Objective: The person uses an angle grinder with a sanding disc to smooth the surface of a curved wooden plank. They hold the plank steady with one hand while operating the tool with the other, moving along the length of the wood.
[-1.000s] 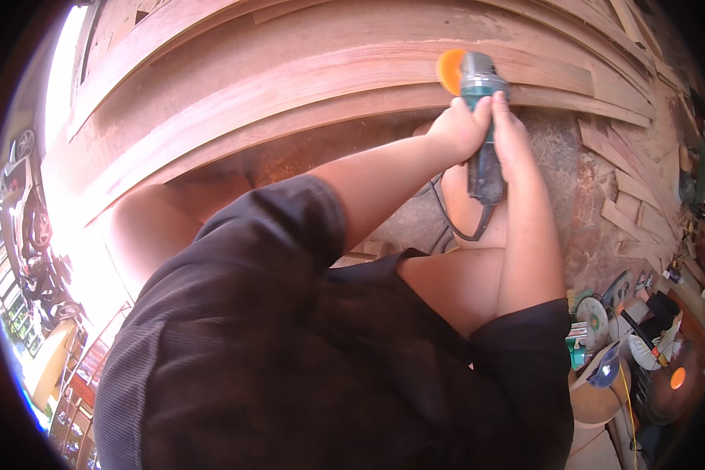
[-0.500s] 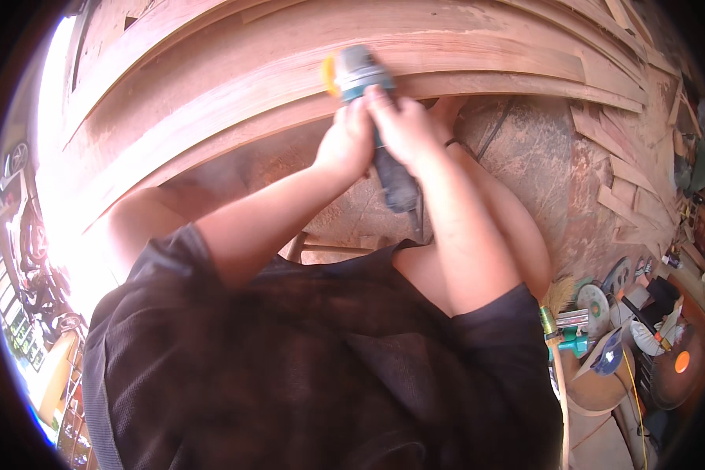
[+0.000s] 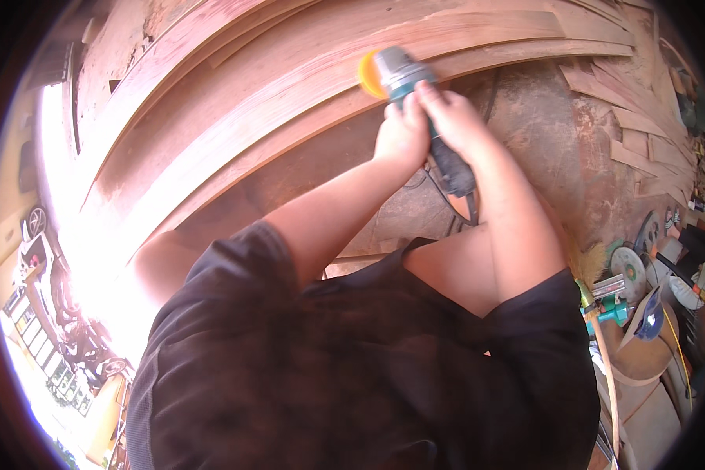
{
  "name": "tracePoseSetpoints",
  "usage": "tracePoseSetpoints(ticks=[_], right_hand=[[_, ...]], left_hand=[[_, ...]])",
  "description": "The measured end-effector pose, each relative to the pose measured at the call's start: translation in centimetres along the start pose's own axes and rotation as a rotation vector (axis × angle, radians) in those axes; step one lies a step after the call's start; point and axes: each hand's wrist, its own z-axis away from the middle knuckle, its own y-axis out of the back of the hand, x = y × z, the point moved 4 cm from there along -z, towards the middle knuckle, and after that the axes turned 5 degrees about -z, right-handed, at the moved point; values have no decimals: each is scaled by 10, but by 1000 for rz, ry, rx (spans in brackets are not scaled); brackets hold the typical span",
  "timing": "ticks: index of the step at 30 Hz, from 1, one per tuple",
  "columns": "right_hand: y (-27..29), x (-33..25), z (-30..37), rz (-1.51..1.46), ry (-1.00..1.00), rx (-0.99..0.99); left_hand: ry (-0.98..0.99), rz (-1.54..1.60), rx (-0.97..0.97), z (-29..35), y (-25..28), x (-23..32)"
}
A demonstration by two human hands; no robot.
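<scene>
The left hand (image 3: pixel 403 139) and right hand (image 3: pixel 456 119) both grip the grinder (image 3: pixel 402 72). Its yellow disc (image 3: pixel 369 74) is near the front edge of the long boards (image 3: pixel 462 35); contact I cannot tell. Tilting could gouge wood; the cord (image 3: pixel 471 210), close to the leg (image 3: pixel 462 258), could snag.

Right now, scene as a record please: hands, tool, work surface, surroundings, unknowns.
left hand: closed on left side of grinder; hand at
right hand: closed on its right side; hand at
tool: grinder, teal and grey with dark handle; yellow-orange disc toward the left
cord: leaves handle end nearest the person
work surface: long curved-looking boards, disc over them
right: wood scraps on floor; broom below them
unknown: whether disc touches wood
</scene>
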Motion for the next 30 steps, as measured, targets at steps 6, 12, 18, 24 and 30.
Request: tracePoseSetpoints(ticks=[6,12,18,24,30], right_hand=[[59,5,-12,-314,-70,297],[77,-1,-8,-494,6,439],[90,-45,14,-835,197,329],[89,-64,47,-1026,329,216],[39,-78,59,-1000,383,-66]], left_hand=[[-127,-200,-222,-38,-27,69],[-600,-1188,168,-43,51,52],[-843,-1196,371,-67,167,-54],[-552,-1176,245,-15,259,-101],[-293,-1209,238,71,390,-161]])
